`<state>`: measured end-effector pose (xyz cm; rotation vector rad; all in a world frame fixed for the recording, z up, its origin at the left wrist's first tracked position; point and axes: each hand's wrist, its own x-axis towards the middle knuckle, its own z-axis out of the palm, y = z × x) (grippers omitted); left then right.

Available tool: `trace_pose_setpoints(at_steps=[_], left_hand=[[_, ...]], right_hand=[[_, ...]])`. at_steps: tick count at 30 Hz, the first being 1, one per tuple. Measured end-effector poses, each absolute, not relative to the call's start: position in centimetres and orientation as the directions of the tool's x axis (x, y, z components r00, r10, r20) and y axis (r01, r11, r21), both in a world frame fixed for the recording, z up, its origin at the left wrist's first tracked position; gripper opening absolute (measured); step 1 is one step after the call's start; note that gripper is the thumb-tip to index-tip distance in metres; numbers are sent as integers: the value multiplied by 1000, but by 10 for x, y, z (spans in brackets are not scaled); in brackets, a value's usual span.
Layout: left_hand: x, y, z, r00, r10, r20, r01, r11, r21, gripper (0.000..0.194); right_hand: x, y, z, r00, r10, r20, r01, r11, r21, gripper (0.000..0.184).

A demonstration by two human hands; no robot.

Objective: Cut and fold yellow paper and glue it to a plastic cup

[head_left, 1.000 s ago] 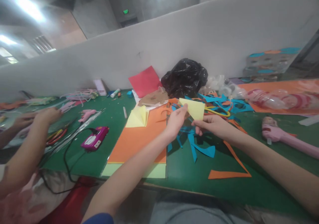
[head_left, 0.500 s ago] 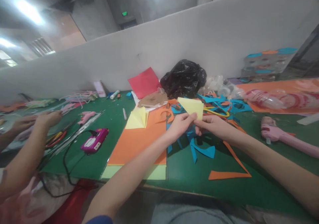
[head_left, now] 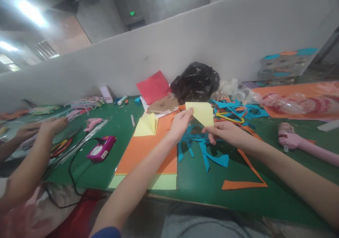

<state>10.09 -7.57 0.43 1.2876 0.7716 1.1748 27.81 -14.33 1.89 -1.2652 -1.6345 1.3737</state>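
A small folded piece of yellow paper (head_left: pixel 202 111) is held up above the table between both hands. My left hand (head_left: pixel 182 123) pinches its left corner. With thumb and fingers, my right hand (head_left: pixel 221 130) grips the lower right corner. Below the paper lie blue paper scraps (head_left: pixel 205 151) on the green tabletop. Left of my left hand, another folded yellow paper (head_left: pixel 145 125) rests on orange sheets (head_left: pixel 149 156), with a pale green sheet (head_left: pixel 164 182) showing at their near edge. Behind my right hand are yellow-handled scissors (head_left: pixel 230 118), partly covered by scraps.
A pink glue gun (head_left: pixel 296 142) lies at right, near clear bottles (head_left: pixel 284 104). A black plastic bag (head_left: pixel 196 82) and red paper (head_left: pixel 154 87) sit by the partition. At left, a co-worker's hands (head_left: pixel 51 126) are near a purple power strip (head_left: pixel 102 149) with a cable.
My left hand has moved left, away from my right hand, to the paper's upper left corner. The yellow paper has turned, so its slanted edge now faces down. My right hand stays nearly in place.
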Motion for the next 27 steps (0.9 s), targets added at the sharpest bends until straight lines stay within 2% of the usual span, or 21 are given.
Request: trace_pose_setpoints(at_steps=[5, 10, 15, 21, 23, 25, 27], left_hand=[[106, -83, 7, 234, 961, 149, -305, -73, 949, 34], [108, -87, 12, 193, 968, 162, -374, -80, 924, 28], [107, -86, 14, 164, 975, 149, -346, -85, 934, 31], [109, -87, 10, 273, 948, 166, -335, -68, 940, 30], [110, -90, 9, 326, 928, 179, -293, -81, 953, 32], [110, -93, 12, 357, 909, 213, -234, -133, 963, 31], [109, -98, 18, 357, 899, 256, -158, -212, 964, 27]], right_hand=[[280, -141, 16, -325, 943, -73, 325, 39, -945, 63], [280, -136, 3, -360, 930, -74, 274, 30, -961, 64], [280, -133, -2, -392, 918, -56, 232, 40, -972, 60], [277, -136, -5, -427, 902, -57, 229, 46, -972, 60], [276, -138, -4, -460, 885, -65, 283, 77, -956, 59], [279, -138, -1, -458, 886, -74, 417, 140, -898, 57], [288, -135, 2, -385, 923, -30, 624, 236, -745, 52]])
